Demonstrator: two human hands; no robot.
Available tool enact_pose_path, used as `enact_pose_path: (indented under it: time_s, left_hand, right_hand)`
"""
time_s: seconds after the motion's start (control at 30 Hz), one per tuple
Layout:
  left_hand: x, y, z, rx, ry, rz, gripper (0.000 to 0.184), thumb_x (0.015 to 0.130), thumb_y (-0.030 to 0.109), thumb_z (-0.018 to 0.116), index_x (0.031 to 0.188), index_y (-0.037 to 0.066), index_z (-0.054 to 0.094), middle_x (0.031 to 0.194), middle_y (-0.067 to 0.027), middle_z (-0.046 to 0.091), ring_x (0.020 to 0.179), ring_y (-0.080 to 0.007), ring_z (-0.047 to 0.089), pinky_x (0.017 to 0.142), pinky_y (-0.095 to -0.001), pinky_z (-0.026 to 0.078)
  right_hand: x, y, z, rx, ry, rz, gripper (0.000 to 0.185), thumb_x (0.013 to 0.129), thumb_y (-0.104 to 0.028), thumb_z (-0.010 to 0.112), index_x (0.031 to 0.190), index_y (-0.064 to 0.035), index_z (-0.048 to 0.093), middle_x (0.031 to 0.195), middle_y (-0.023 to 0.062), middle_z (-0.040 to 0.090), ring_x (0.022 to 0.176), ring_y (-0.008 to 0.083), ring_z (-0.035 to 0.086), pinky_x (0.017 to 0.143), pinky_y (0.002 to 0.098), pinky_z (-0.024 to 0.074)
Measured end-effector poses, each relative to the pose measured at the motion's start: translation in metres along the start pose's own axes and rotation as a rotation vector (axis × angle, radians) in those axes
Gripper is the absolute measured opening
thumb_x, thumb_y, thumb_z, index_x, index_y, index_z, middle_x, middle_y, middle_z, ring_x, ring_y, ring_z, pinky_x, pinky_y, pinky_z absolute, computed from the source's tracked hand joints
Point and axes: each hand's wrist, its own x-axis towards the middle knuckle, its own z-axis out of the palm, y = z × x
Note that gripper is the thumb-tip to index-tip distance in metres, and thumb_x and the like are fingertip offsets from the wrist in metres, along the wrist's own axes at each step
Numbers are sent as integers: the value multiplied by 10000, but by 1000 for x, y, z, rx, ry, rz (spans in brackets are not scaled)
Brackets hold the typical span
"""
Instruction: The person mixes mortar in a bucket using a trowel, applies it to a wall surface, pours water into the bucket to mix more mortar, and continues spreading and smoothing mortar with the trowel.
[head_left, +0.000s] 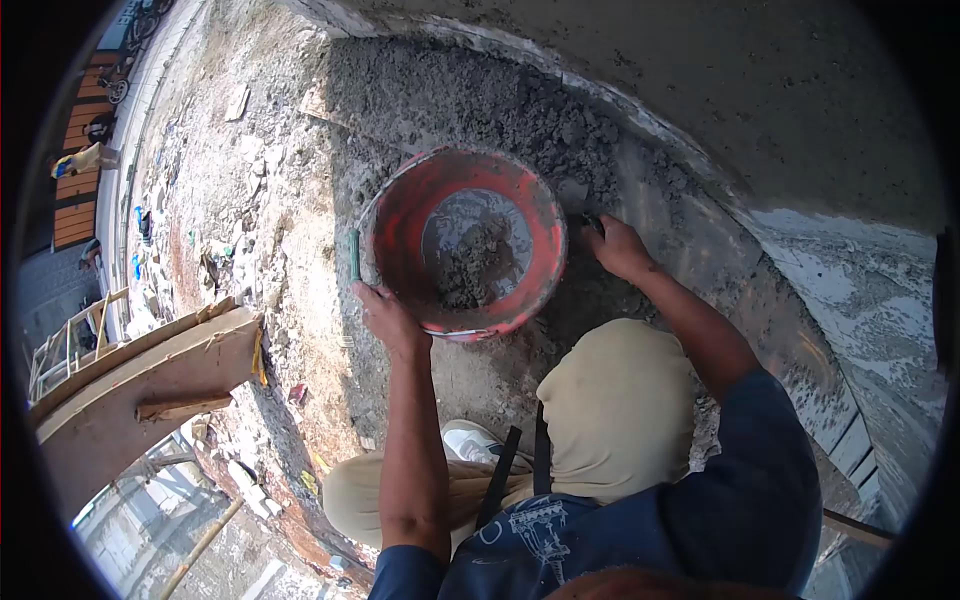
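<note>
A red bucket (385, 222), smeared with grey mortar, stands on the ground in front of me with its mouth tipped towards my view. Inside it lies a lump of wet mortar (475, 268). My left hand (388, 318) is closed on the lower left of the bucket's rim, just below a green handle grip (354, 255); its fingertips are partly hidden. To the right of the bucket, my right hand (622, 250) is wrapped around the dark handle of a trowel (573, 194). The trowel's grey blade points up beside the rim, close to the loose mortar.
A heap of grey mortar (540, 115) spreads beyond the bucket, along the base of a plastered wall (800, 110) that curves around the right. Sunlit rubble (270, 180) covers the left ground. Wooden boards (150, 390) stick in from the lower left. People (85, 160) are far off.
</note>
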Motion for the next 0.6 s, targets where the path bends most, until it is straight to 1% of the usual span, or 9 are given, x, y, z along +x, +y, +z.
enact_pose_path:
  time_s: [0.07, 0.13, 0.23, 0.27, 0.37, 0.43, 0.5, 0.57, 0.6]
  left_hand:
    - [3, 3, 2, -128, 6, -84, 519, 1077, 421, 350, 1019, -56, 548, 838, -166, 567, 748, -295, 500, 758, -451, 441]
    - [-3, 28, -4, -358, -31, -307, 597, 1073, 469, 326, 954, -62, 571, 825, -177, 571, 749, -313, 495, 768, -468, 421]
    - [-8, 35, -2, -176, 29, -217, 663, 1066, 515, 300, 865, -53, 580, 801, -171, 571, 750, -321, 484, 774, -462, 410]
    - [-8, 36, -4, -193, 14, -243, 665, 1066, 516, 300, 882, -56, 584, 803, -171, 571, 756, -323, 489, 777, -465, 410]
    - [-7, 38, -6, -203, -9, -293, 671, 1065, 519, 299, 930, -66, 599, 811, -175, 573, 776, -329, 503, 790, -472, 411]
    - [-8, 39, -6, -138, -13, -294, 678, 1065, 519, 297, 964, -75, 609, 819, -180, 573, 792, -330, 515, 801, -472, 414]
    - [2, 0, 5, -100, 21, -153, 675, 1065, 515, 303, 987, -77, 619, 817, -173, 572, 794, -326, 524, 808, -464, 419]
    - [2, -2, 7, -155, 34, -146, 661, 1064, 515, 311, 960, -63, 613, 814, -148, 572, 783, -297, 517, 796, -446, 424]
    - [1, 1, 7, -227, 32, -208, 650, 1062, 517, 315, 920, -48, 601, 812, -126, 571, 770, -268, 505, 780, -431, 427]
  right_hand:
    - [81, -35, 14, -31, 241, -43, 576, 948, -458, 559, 1279, 13, 592, 1271, 273, 617, 1210, 422, 582, 1033, 479, 449]
    - [128, -87, -7, 27, 72, 42, 622, 934, -486, 561, 1311, 9, 586, 1307, 263, 604, 1234, 411, 571, 1057, 478, 438]
    - [159, -101, -3, 72, 165, 25, 640, 918, -496, 574, 1314, 7, 590, 1321, 255, 600, 1246, 409, 563, 1069, 478, 431]
    - [160, -93, 2, 32, 252, -37, 660, 917, -506, 573, 1330, 9, 580, 1329, 261, 593, 1253, 414, 558, 1075, 469, 428]
    - [156, -75, 10, 80, 339, -80, 694, 914, -521, 576, 1341, 26, 565, 1333, 271, 586, 1260, 414, 552, 1082, 454, 424]
    - [152, -65, 10, 68, 327, -135, 722, 914, -533, 580, 1355, 38, 549, 1339, 277, 580, 1270, 411, 546, 1086, 448, 419]
    - [144, -61, 6, 68, 328, -161, 739, 914, -539, 582, 1362, 47, 540, 1342, 280, 577, 1274, 409, 544, 1086, 444, 418]
    - [126, -61, -1, 80, 332, -157, 744, 916, -539, 582, 1362, 54, 536, 1341, 282, 576, 1272, 407, 545, 1082, 443, 420]
    - [119, -62, -6, 57, 343, -178, 736, 920, -533, 580, 1363, 54, 536, 1345, 281, 575, 1272, 407, 545, 1083, 441, 418]
